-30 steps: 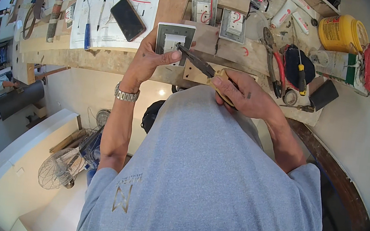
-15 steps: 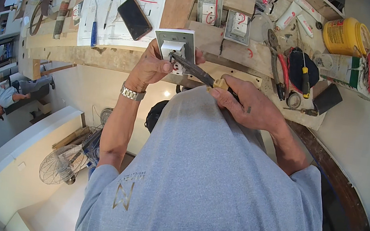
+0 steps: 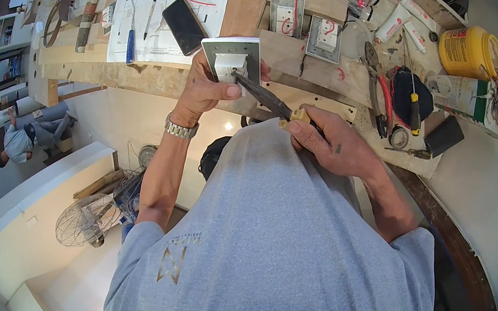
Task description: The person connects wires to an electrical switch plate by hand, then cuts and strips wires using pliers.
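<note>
My left hand [image 3: 203,90] grips an electrical wall plate [image 3: 247,49] by its edges, tilted, with the white module block on its back turned up toward me. My right hand [image 3: 335,139] is closed round the yellowish handles of long-nose pliers [image 3: 264,96]. The pliers' tip touches the block beside my left thumb; whether the jaws hold a wire there is too small to tell. Beyond lie two more wall plates [image 3: 286,16] with red wire pieces on the bench. A black phone [image 3: 184,26] rests just past my left hand.
On the wooden bench [image 3: 145,77], a blue-handled screwdriver [image 3: 130,46] and pen lie on paper drawings [image 3: 122,17]. To the right are red-handled pliers [image 3: 384,101], a yellow screwdriver [image 3: 415,109], a yellow bucket [image 3: 467,51] and a tin. A fan [image 3: 87,222] stands at lower left; another person [image 3: 35,135] is beyond.
The wall plate has tilted in my left hand, and my thumb has shifted on it. The pliers stay at the block. The distant person has changed posture.
</note>
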Demonstrator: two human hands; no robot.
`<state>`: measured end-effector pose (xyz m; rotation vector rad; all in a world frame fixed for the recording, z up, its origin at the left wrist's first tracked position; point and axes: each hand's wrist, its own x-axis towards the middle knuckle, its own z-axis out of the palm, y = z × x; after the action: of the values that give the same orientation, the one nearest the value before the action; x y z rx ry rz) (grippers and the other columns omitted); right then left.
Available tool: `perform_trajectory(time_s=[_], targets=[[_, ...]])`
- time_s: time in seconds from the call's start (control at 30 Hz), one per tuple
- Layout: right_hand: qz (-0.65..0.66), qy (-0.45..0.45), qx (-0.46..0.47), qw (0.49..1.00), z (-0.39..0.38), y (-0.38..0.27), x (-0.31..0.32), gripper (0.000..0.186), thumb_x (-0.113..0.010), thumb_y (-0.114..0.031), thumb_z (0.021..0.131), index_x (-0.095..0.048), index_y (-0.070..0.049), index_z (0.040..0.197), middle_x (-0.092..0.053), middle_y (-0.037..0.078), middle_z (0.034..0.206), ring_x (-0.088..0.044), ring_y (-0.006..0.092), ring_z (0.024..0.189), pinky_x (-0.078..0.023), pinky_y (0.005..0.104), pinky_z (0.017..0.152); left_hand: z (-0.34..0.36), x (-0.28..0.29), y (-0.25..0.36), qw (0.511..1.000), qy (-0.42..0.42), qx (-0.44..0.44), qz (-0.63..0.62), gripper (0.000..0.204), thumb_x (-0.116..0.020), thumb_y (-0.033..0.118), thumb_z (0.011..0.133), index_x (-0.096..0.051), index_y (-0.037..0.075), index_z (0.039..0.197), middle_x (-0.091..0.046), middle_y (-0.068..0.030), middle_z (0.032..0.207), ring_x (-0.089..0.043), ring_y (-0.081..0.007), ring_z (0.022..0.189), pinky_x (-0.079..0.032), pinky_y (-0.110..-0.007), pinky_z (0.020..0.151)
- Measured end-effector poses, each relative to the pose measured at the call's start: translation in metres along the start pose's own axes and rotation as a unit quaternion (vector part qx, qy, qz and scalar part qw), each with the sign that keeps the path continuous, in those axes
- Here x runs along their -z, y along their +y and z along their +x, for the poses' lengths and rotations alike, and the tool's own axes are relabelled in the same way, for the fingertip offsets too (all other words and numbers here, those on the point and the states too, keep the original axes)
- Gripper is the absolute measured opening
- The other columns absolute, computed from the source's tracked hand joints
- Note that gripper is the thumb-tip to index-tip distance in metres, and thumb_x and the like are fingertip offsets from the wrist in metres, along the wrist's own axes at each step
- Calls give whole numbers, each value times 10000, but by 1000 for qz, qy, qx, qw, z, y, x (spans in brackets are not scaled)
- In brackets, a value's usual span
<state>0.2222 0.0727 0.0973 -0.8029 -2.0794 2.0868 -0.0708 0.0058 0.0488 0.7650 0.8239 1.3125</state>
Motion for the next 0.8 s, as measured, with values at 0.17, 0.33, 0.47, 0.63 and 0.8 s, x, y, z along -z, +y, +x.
perform_trajectory(time_s=[0.17,0.33,0.47,0.63,0.8], targets=[[111,-39,-44,992,6,10,7,526,-509,-506,1144,-596,-51,894,-577,12,742,-552,99,626,-458,300,592,5,-13,7,994,65,18,84,634,-903,89,783,-651,-57,1345,-781,-221,1182,-784,-313,1064,-638,-449,966],[88,-5,-83,993,7,4,4,533,-511,-526,1138,-593,-61,889,-583,7,747,-543,89,601,-447,284,572,5,-11,10,977,104,42,180,560,-878,96,840,-657,-52,1333,-792,-199,1167,-785,-263,1049,-644,-401,920],[133,-54,-85,986,11,6,12,536,-509,-529,1136,-595,-61,889,-596,7,747,-547,88,591,-440,280,560,5,-5,3,996,53,51,41,523,-875,117,879,-664,-34,1334,-800,-175,1157,-782,-217,1034,-651,-342,847],[146,-42,-75,986,6,23,11,521,-514,-515,1137,-601,-60,900,-610,7,750,-553,86,593,-437,280,555,-1,-22,1,974,115,28,195,540,-884,122,875,-661,-39,1339,-805,-172,1133,-779,-197,1036,-649,-320,825],[192,-45,-92,976,8,19,12,468,-517,-478,1145,-625,-52,983,-670,25,817,-601,93,633,-472,282,602,5,-14,-3,982,101,47,151,550,-799,152,916,-607,-53,1389,-787,-220,1152,-782,-269,1072,-660,-389,863]])
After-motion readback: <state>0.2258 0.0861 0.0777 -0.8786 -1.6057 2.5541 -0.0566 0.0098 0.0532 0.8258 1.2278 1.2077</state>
